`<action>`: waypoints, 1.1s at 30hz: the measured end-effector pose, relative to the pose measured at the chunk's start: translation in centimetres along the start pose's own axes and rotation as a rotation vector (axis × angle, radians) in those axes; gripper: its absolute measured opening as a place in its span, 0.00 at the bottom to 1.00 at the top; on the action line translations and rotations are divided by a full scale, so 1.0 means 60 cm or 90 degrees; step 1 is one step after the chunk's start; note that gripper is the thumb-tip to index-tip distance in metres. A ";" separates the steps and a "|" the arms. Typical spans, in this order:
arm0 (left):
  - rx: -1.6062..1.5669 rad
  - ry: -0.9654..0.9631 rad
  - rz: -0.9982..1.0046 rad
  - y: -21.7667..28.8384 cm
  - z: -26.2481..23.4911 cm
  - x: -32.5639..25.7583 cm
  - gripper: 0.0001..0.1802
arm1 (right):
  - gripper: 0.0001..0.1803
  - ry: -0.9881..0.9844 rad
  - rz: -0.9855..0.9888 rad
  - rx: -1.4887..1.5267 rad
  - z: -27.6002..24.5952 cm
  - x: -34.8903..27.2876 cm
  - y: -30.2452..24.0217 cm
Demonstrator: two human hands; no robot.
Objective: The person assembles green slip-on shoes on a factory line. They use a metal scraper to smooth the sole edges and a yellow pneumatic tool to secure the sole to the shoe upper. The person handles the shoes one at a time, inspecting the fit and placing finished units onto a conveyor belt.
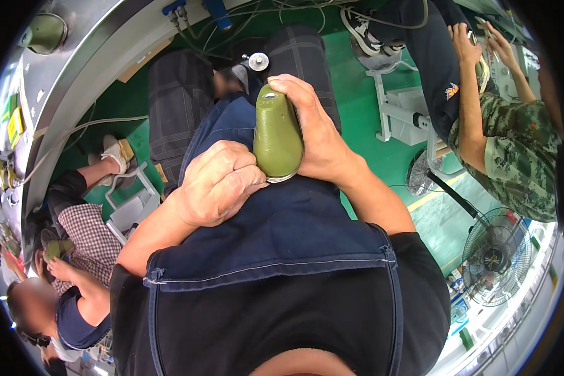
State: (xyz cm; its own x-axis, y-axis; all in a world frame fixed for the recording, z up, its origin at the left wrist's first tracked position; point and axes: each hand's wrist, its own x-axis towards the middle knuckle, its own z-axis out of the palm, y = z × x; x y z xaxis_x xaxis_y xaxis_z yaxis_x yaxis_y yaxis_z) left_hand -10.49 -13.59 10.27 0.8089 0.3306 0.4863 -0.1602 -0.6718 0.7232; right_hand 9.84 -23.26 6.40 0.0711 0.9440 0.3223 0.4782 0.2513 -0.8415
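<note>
Landmark: I took the green cone-shaped shell (277,139) as my reference; it stood over the blue denim apron (276,232) on my lap, narrow end pointing away from me.
Right hand: my right hand (316,135) was wrapped around the shell's right side, fingers curled over its narrow top, thumb along the flank, gripping it firmly.
Left hand: my left hand (219,182) sat just left of the shell's wide lower end, fingers curled into a loose fist and pressed against its rim; I could not tell whether it pinched anything.
Left of shell: a seated person in a checked shirt (91,235) held a similar green piece (57,248).
Right of shell: a person in a camouflage shirt (523,156), well apart, beside a floor fan (498,255).
</note>
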 end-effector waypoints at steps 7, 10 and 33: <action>0.006 0.016 -0.002 0.003 0.003 -0.007 0.19 | 0.59 -0.006 0.012 0.008 0.000 0.001 -0.003; 0.005 0.014 -0.002 0.003 0.004 -0.008 0.19 | 0.60 -0.011 0.013 0.007 -0.001 0.002 -0.006; -0.006 0.020 -0.020 -0.009 0.000 -0.020 0.20 | 0.58 0.019 0.023 0.012 0.011 0.000 -0.002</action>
State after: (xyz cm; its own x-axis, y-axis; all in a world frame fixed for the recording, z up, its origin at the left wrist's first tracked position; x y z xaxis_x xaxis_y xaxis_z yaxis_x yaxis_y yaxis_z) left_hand -11.37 -13.64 9.30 0.7951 0.3728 0.4783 -0.1397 -0.6548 0.7427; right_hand 9.22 -23.17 6.22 0.1139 0.9456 0.3048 0.4583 0.2222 -0.8606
